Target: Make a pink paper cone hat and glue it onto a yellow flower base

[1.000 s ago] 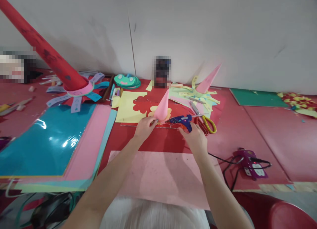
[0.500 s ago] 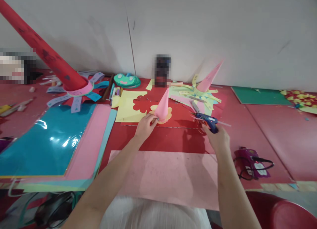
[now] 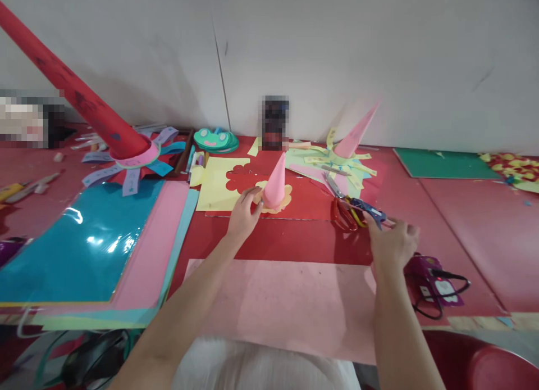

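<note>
A pink paper cone [image 3: 275, 185] stands upright on a pale orange paper flower [image 3: 287, 197], lying over red paper. My left hand [image 3: 244, 214] is at the flower's left edge beside the cone's base, thumb and forefinger closed on the flower's rim. Over to the right, my right hand [image 3: 391, 241] grips a blue hot glue gun [image 3: 368, 207] from behind, its nozzle pointing left. Red-handled scissors [image 3: 345, 217] lie just left of the gun, and a yellow-handled tool [image 3: 357, 216] shows partly beneath it.
Another pink cone [image 3: 357, 132] with yellow strips stands at the back. A long red cone [image 3: 84, 98] leans at left behind a blue sheet [image 3: 84, 238]. Pink paper [image 3: 286, 300] lies in front. A purple box with a cable [image 3: 438, 283] sits right of my right hand.
My right hand has moved right and slightly down with the glue gun, uncovering more of the scissors' handles. My left hand has shifted slightly left from the cone's base; the cone stays upright.
</note>
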`<state>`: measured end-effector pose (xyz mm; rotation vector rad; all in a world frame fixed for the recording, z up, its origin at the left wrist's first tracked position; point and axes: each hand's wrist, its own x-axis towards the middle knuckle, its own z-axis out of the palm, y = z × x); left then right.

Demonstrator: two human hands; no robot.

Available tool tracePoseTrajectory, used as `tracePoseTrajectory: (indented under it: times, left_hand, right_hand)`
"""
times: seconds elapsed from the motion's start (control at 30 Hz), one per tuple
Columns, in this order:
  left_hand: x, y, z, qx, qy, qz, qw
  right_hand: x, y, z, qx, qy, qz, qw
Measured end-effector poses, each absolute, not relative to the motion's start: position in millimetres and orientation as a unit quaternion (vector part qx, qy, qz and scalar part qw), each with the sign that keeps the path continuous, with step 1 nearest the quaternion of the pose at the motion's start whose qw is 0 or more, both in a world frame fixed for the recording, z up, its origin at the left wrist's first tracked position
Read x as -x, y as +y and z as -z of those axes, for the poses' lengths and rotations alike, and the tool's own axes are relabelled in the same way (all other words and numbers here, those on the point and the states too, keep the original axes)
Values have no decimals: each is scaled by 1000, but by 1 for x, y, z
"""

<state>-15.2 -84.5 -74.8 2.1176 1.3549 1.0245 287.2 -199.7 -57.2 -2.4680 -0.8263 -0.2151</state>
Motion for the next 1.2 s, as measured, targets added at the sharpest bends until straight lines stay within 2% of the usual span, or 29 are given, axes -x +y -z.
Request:
tracePoseTrajectory:
  times: [0.1,0.23,0.43,0.57,0.77,0.97,1.2]
  left_hand:
    - [17,-83,68,-769,488,-346,225]
    - [17,-75,60,-775,502,-301,239]
    - [12,-67,67,-825,501,-153,212]
    - [9,-65,70,-838,499,-97,198]
    - [8,-65,69,-843,496,-93,187]
    - [11,-67,72,-852,485,-82,180]
    - [13,-67,77,-861,476,-91,156]
  right_hand:
    - [-269,-193,49,853,-384,111,336]
    - [-227,-166,45,751,-528,13,396]
    - [-178,-119,47,664,-630,-77,394]
    - [-173,-100,53,633,-661,-149,374]
    - [-179,-102,65,656,-658,-208,307]
    - [-180,-113,75,636,-662,-216,333]
    - [-178,-121,80,630,-673,-215,323]
